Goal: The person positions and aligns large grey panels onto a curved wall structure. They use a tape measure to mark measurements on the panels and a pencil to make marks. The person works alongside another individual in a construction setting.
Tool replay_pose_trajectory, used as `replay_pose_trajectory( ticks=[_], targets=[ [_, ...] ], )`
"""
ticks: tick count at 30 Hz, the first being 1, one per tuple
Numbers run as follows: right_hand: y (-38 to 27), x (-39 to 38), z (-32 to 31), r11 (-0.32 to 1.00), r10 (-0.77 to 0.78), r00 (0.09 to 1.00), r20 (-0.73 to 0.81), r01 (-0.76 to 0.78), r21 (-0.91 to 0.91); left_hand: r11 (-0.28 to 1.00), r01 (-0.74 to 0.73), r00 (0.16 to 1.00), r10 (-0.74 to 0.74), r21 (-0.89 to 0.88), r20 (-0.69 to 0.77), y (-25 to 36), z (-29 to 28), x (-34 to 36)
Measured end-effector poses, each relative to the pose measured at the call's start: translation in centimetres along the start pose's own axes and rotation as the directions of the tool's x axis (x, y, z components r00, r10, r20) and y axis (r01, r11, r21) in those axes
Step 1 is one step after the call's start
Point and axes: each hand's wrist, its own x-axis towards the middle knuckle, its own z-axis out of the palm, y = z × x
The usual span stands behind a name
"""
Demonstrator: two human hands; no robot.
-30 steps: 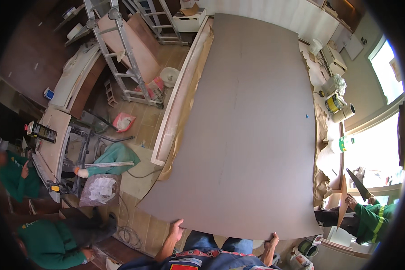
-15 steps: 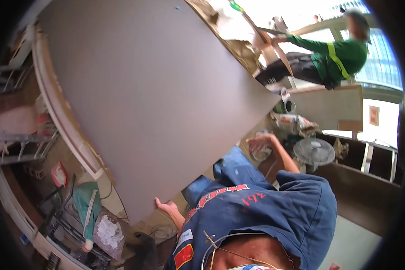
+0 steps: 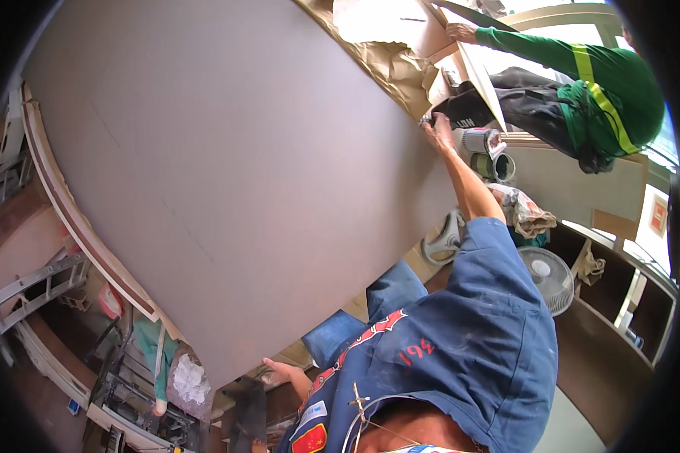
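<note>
Swung further round since a moment ago, the big grey board (image 3: 227,174) now sits tilted across the room, its near edge at the person's chest. Right hand (image 3: 438,132) is clamped on its far corner, left hand (image 3: 279,371) flat under the low corner; it looks mid-carry, not yet set down. Behind, a co-worker in green (image 3: 582,83) handles a pale panel (image 3: 480,72).

Head view, single: worn fisheye, tilted steeply down over the wearer's own chest, close to the large grey board (image 3: 227,166); right hand (image 3: 438,128) upper right, left hand (image 3: 279,371) below.
</note>
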Motion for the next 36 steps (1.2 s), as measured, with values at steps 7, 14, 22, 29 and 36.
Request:
replay_pose_trajectory(
  ticks=[7, 14, 22, 29, 36],
  targets=[
    [5.4, 7.2, 6.9, 0.734, 0.144, 0.988, 0.061, -0.147, 0.663, 0.479, -0.876, 0.330, 0.687, -0.062, 0.647, 10.7, 3.7, -12.3],
    [0.1, 4.9, 3.7, 0.965, 0.010, 0.958, -0.285, 0.066, 0.254, 0.060, -0.917, -0.364, 0.280, -0.395, 0.888, 13.5, 9.1, -25.3],
    [-1.6, 2.9, -0.8, 0.960, -0.089, 0.959, -0.269, 0.154, 0.233, 0.066, -0.784, -0.561, 0.352, -0.618, 0.749, 12.0, 8.3, -23.2],
    [-4.2, 3.3, -5.7, 0.904, -0.128, 0.990, -0.061, 0.142, 0.402, -0.116, -0.731, -0.613, 0.543, -0.672, 0.573, 13.3, 4.6, -22.6],
    [-4.1, 6.0, -11.4, 0.915, -0.139, 0.843, 0.520, -0.092, 0.393, -0.230, -0.739, -0.610, 0.628, -0.633, 0.484, 17.3, 2.7, -21.9]
  ],
)
